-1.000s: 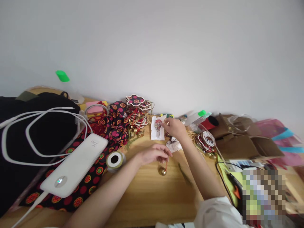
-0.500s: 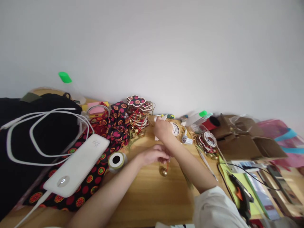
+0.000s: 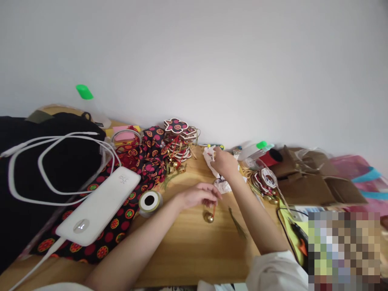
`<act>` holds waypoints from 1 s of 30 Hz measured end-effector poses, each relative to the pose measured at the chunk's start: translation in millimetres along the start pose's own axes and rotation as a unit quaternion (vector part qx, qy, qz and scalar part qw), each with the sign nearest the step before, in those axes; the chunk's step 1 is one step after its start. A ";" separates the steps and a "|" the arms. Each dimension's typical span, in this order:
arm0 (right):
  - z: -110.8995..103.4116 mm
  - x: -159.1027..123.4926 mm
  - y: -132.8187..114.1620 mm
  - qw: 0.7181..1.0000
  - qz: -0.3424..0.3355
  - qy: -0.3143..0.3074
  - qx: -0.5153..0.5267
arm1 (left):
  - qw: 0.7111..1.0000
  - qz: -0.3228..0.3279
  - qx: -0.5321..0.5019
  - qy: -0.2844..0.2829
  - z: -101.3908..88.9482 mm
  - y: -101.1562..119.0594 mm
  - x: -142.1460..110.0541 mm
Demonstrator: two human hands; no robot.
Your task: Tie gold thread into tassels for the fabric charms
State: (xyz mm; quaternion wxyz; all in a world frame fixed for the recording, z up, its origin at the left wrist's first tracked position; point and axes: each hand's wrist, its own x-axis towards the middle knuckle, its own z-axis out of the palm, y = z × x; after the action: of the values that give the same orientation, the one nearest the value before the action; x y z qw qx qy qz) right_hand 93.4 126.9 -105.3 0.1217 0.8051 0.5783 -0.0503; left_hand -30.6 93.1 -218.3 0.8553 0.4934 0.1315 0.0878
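My left hand (image 3: 202, 196) is closed over the wooden table, its fingers curled around a red cord (image 3: 214, 210). A round golden bell (image 3: 209, 218) hangs from that cord just above the wood. Farther back, my right hand (image 3: 226, 163) is closed on a crumpled white paper or tissue (image 3: 209, 157). More of this white material (image 3: 222, 186), with dark marks on it, shows below the hand; whether it is one piece I cannot tell. A thin green tassel (image 3: 237, 224) lies on the table beside my right forearm.
To the left are a white power bank (image 3: 100, 206) with a cable, a tape roll (image 3: 149, 201) and patterned cloth. Fish-shaped ornaments (image 3: 176, 126) with bells are piled at the back. On the right lie more ornaments (image 3: 264, 180), cardboard boxes (image 3: 315, 184) and a black-and-orange tool (image 3: 300, 238).
My right hand has moved right, and the white paper now shows spread out beneath it. My left hand stays almost in place with the cord and bell.
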 end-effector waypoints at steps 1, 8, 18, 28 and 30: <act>1.1 -0.6 1.4 1.000 0.001 0.002 0.003 | 1.000 0.000 0.000 0.000 0.0 0.3 -0.1; 9.6 0.6 3.6 0.999 0.006 0.011 0.031 | 1.000 0.000 0.007 0.005 0.7 0.8 -0.7; 16.0 9.5 12.3 0.996 -0.011 0.015 0.082 | 1.000 0.000 0.012 0.007 1.2 -0.1 1.5; -2.3 -8.8 54.6 0.984 0.013 0.085 0.159 | 1.000 0.001 0.028 0.005 -1.1 -1.7 0.7; -7.2 -15.0 65.8 0.979 0.032 0.105 0.174 | 0.999 0.004 0.037 0.005 -1.6 -1.6 -0.5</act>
State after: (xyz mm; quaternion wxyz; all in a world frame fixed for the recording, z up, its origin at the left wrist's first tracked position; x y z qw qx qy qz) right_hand 150.2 95.1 -86.0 -0.0796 0.8326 0.5446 -0.0615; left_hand -31.6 93.5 -220.4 0.8356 0.5245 0.1368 0.0887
